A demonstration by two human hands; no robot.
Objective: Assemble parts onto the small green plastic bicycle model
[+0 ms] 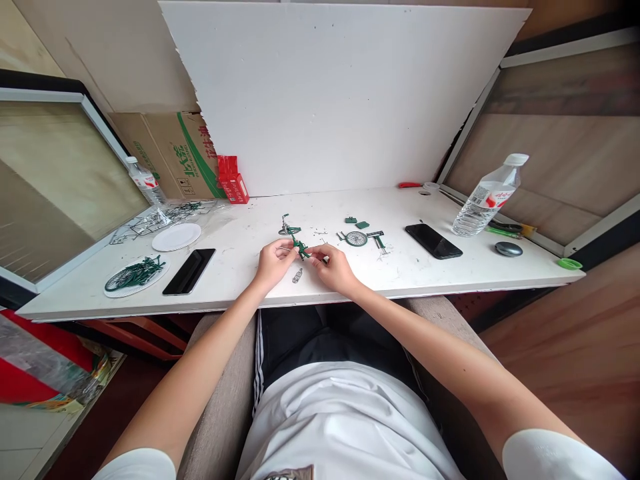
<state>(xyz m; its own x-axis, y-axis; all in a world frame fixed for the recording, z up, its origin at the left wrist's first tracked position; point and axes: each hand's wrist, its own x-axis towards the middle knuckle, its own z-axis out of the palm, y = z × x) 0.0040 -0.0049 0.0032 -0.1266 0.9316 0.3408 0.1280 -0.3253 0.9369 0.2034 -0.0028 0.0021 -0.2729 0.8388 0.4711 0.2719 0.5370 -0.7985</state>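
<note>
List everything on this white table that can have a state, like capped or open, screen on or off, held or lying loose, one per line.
left hand: pinching the green model part
right hand: pinching the green model part
green model part: held just above the table
water bottle: capped, upright, right side
second bottle: capped, upright, left side
phone: screen dark, lying flat
spoked wheel: loose, lying flat
white lid: lying flat

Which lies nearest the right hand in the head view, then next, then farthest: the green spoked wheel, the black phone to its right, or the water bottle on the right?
Measured from the right hand:
1. Green spoked wheel, just beyond the hand and slightly to the right.
2. Black phone, farther right, lying flat on the table.
3. Water bottle, farthest, near the table's right rear side.
</note>
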